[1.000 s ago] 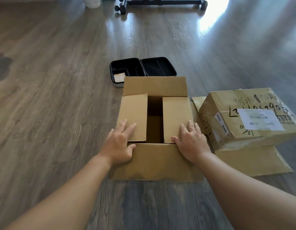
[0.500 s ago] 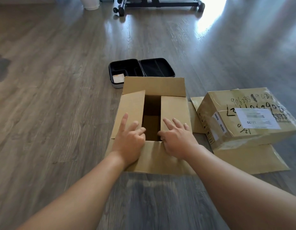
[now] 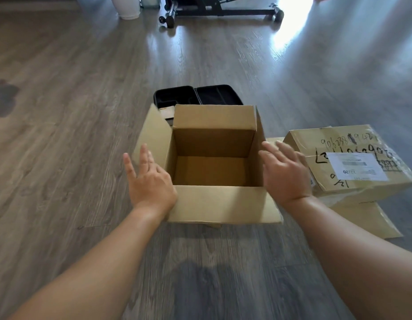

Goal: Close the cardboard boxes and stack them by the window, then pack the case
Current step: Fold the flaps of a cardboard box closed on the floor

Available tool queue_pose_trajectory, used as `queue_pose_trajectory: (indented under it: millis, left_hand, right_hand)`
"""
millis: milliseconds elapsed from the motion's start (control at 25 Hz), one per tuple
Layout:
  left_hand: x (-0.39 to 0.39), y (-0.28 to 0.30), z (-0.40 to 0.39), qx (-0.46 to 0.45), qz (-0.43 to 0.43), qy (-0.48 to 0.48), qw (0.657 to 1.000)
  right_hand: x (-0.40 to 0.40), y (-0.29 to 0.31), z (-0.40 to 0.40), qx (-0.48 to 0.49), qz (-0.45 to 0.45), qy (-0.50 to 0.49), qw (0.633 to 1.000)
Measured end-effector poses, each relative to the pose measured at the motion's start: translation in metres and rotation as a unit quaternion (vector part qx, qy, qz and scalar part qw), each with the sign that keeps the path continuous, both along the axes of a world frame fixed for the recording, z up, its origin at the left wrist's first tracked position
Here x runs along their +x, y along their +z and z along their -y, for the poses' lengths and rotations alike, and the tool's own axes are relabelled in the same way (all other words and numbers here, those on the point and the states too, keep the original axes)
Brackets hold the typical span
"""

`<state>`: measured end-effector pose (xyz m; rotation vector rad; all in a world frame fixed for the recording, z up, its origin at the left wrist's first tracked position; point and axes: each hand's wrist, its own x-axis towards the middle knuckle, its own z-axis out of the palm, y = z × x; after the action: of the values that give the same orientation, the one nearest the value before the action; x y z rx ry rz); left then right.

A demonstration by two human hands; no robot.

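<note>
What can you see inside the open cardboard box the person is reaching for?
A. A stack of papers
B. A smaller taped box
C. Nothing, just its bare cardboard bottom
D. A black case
C: the open cardboard box shows only its bare brown bottom, while the black case lies on the floor behind it and the taped box sits outside to its right.

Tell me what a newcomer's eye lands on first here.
The open cardboard box at centre, flaps spread and inside bare, with the left hand and right hand open at either side. To its right lies a taped box with scrawled numbers; behind it, an open black case.
</note>
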<state>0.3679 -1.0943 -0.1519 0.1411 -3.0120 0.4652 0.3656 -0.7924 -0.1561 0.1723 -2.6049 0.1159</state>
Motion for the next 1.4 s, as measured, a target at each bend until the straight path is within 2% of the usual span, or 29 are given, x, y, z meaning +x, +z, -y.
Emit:
queue_pose_trajectory:
  millis: [80,160,280,440,640,840,1000,1120,1280,1320,1400]
  left_hand:
    - [-0.002,-0.011,0.009,0.019,0.035,0.014,0.999]
    - [-0.004,-0.023,0.011,0.086,0.060,0.005,0.994]
    - [-0.006,-0.035,0.009,0.189,0.092,-0.028,0.977]
    - [-0.010,-0.042,0.008,0.249,0.134,-0.028,0.959]
    - [-0.010,-0.042,0.017,0.339,0.200,-0.031,0.919]
    - [-0.011,-0.044,0.019,0.369,0.174,-0.026,0.913]
    - [-0.005,-0.046,0.032,0.348,0.152,-0.002,0.925]
    - [0.002,-0.040,0.064,0.337,0.174,0.012,0.925]
    - [0.012,-0.034,0.095,0.216,0.241,-0.036,0.945]
    - [0.014,-0.035,0.097,0.216,0.249,-0.046,0.943]
    - [0.020,-0.039,0.101,0.286,0.240,-0.046,0.927]
  right_hand:
    - [0.003,-0.004,-0.016,0.010,0.013,-0.091,0.996]
    - [0.006,-0.009,-0.024,0.044,0.073,-0.178,0.980]
    - [0.013,-0.021,-0.021,0.091,0.194,-0.219,0.952]
    - [0.016,-0.041,-0.011,0.005,0.324,-0.145,0.935]
    - [0.016,-0.044,0.002,-0.102,0.379,-0.093,0.915]
    - [0.018,-0.045,0.011,-0.177,0.380,-0.073,0.905]
    - [0.011,-0.040,0.030,-0.176,0.343,-0.041,0.922]
    - [-0.001,-0.034,0.064,-0.188,0.327,0.009,0.926]
    - [0.000,-0.039,0.115,-0.159,0.347,0.076,0.921]
    - [0.001,-0.042,0.125,-0.135,0.350,0.086,0.923]
    - [-0.002,-0.045,0.136,-0.096,0.365,0.097,0.921]
